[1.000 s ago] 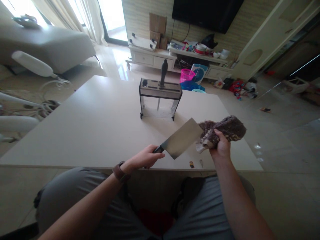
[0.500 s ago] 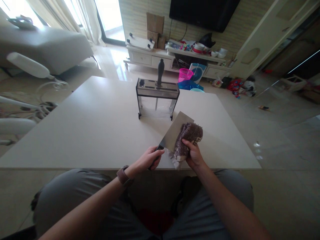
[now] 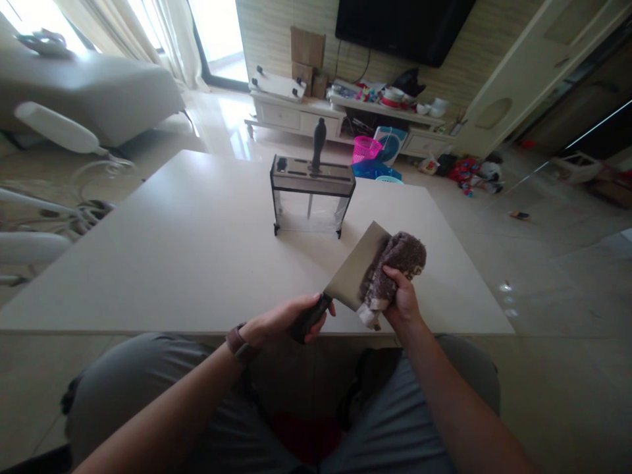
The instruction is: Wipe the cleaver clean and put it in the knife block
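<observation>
My left hand (image 3: 307,318) is wrapped round the black handle of a cleaver (image 3: 356,266), whose broad blade slants up to the right above the table's near edge. In my right hand (image 3: 403,299) is a bunched brown-and-white cloth (image 3: 397,260), which lies along the blade's right edge and hides part of it. Beyond the blade a knife block (image 3: 313,184) with clear sides and a slotted top stands upright. One black-handled knife (image 3: 318,141) is slotted in it, with its thin blade showing through the clear front.
The white table (image 3: 197,250) reaches from my knees to the knife block. White chairs (image 3: 59,128) stand at the left. Past the table are a low cabinet (image 3: 276,117) with clutter on it, a pink basket (image 3: 366,149) and a wall-mounted television (image 3: 402,29).
My right hand has moved right with the cloth, towards the blade's edge, uncovering more of the blade. The cleaver has shifted right and my left-hand fingers have loosened somewhat on the handle.
</observation>
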### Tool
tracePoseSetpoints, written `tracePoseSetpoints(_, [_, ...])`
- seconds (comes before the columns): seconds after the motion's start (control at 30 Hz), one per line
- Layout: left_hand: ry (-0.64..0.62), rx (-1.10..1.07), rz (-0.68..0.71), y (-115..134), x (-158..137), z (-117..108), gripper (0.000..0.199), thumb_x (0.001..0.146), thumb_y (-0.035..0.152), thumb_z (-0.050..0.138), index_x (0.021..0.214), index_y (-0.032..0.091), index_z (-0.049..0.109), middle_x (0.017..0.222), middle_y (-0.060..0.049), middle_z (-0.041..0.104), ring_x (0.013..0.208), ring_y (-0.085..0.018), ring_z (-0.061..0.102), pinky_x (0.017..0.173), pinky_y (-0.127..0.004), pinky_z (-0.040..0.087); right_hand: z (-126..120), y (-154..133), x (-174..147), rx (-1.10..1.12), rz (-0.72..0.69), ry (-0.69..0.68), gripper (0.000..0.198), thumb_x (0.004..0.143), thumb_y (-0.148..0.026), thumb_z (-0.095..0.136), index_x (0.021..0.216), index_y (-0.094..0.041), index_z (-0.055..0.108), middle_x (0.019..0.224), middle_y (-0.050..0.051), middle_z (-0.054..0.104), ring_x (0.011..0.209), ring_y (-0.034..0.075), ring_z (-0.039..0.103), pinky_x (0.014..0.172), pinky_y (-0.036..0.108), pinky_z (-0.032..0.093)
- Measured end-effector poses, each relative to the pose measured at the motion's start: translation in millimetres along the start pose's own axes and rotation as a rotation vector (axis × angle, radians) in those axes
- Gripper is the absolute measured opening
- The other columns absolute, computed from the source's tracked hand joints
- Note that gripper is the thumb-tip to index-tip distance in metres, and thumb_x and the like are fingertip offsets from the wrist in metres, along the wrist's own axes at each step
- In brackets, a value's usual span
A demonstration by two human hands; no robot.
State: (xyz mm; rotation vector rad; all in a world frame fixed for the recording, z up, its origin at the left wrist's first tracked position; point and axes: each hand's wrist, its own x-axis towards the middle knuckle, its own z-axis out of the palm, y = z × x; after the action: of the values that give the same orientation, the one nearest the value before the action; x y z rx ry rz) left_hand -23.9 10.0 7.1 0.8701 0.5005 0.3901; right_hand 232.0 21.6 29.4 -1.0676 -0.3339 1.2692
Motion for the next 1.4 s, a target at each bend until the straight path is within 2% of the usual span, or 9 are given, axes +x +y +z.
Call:
tracePoseSetpoints(0.13, [-0.004, -0.109, 0.057, 4, -2, 5, 0.047, 0.092, 0.062, 0.065, 0.091, 0.016, 0.056, 0.071, 0.001, 0.053, 0.055, -0.010, 0.049, 0.051, -0.022, 0.042, 4, 1, -6, 0.002, -0.021, -0.058, 0.036, 0.061, -0.021, 0.087, 0.094, -0.021, 0.073, 0.086, 0.000, 0.082, 0.070, 0.021, 0.077, 0.069, 0.036, 0.067])
tracePoseSetpoints(0.37, [0.092, 0.061, 0.096, 11, -4, 12, 0.045, 0.095, 0.064, 0.060, 0.089, 0.021, 0.046, 0.069, 0.006, 0.048, 0.040, -0.004, 0.030, 0.037, -0.021, 0.016, 3, 8, -1, -0.014, -0.029, -0.055, 0.037, 0.062, -0.022, 0.088, 0.097, -0.022, 0.075, 0.097, 0.001, 0.083, 0.085, 0.022, 0.079, 0.079, 0.036, 0.066])
tracePoseSetpoints(0.5, [0.293, 0.354, 0.220, 10, -6, 16, 0.040, 0.096, 0.057, 0.063, 0.087, 0.020, 0.050, 0.062, 0.008, 0.039, 0.048, -0.007, 0.031, 0.045, -0.021, 0.022, 6, 9, -2, -0.009, -0.064, -0.032, 0.032, 0.062, -0.021, 0.087, 0.092, -0.022, 0.075, 0.096, 0.001, 0.083, 0.086, 0.022, 0.078, 0.081, 0.036, 0.066])
tracePoseSetpoints(0.7, [0.617, 0.760, 0.458, 6, -7, 17, 0.033, 0.099, 0.048, 0.059, 0.083, 0.019, 0.055, 0.069, 0.004, 0.045, 0.062, -0.011, 0.039, 0.059, -0.025, 0.030, 13, 11, -16, 0.012, 0.014, -0.028, 0.029, 0.064, -0.029, 0.086, 0.090, -0.022, 0.075, 0.094, 0.002, 0.083, 0.087, 0.024, 0.078, 0.086, 0.040, 0.066])
tracePoseSetpoints(0.93, [0.979, 1.157, 0.366, -5, -1, 20, 0.025, 0.098, 0.048, 0.062, 0.098, 0.023, 0.064, 0.089, -0.005, 0.070, 0.076, -0.020, 0.060, 0.069, -0.028, 0.035, 19, 27, -35, -0.021, 0.013, -0.124, 0.030, 0.061, -0.027, 0.090, 0.086, -0.023, 0.075, 0.090, -0.001, 0.082, 0.085, 0.021, 0.076, 0.083, 0.035, 0.064])
tracePoseSetpoints(1.03, [0.946, 1.299, 0.283, -11, 3, 27, 0.022, 0.098, 0.046, 0.061, 0.099, 0.025, 0.066, 0.100, -0.009, 0.074, 0.085, -0.025, 0.065, 0.071, -0.031, 0.036, 20, 36, -36, -0.030, 0.001, -0.104, 0.033, 0.057, -0.024, 0.093, 0.085, -0.023, 0.075, 0.089, -0.002, 0.081, 0.082, 0.018, 0.076, 0.079, 0.032, 0.064])
tracePoseSetpoints(1.17, [0.766, 1.279, 0.207, -19, 8, 35, 0.012, 0.096, 0.035, 0.062, 0.099, 0.024, 0.064, 0.099, -0.011, 0.073, 0.085, -0.026, 0.067, 0.073, -0.032, 0.039, 17, 43, -30, -0.082, -0.008, -0.028, 0.032, 0.057, -0.023, 0.092, 0.083, -0.021, 0.074, 0.086, -0.001, 0.081, 0.077, 0.018, 0.075, 0.075, 0.030, 0.063])
tracePoseSetpoints(1.3, [0.573, 1.016, 0.187, -21, 14, 33, 0.015, 0.089, 0.034, 0.068, 0.095, 0.022, 0.061, 0.086, -0.005, 0.069, 0.074, -0.021, 0.061, 0.067, -0.029, 0.039, 13, 41, -24, -0.070, -0.007, 0.047, 0.030, 0.054, -0.019, 0.090, 0.079, -0.019, 0.074, 0.081, 0.001, 0.081, 0.068, 0.018, 0.074, 0.066, 0.030, 0.062])
tracePoseSetpoints(1.4, [0.363, 0.723, 0.077, -18, 15, 29, 0.021, 0.091, 0.039, 0.063, 0.093, 0.018, 0.063, 0.071, 0.002, 0.060, 0.060, -0.016, 0.052, 0.059, -0.026, 0.039, 15, 39, -25, -0.075, -0.044, 0.043, 0.031, 0.053, -0.019, 0.090, 0.080, -0.020, 0.074, 0.078, 0.000, 0.080, 0.066, 0.017, 0.073, 0.063, 0.029, 0.061])
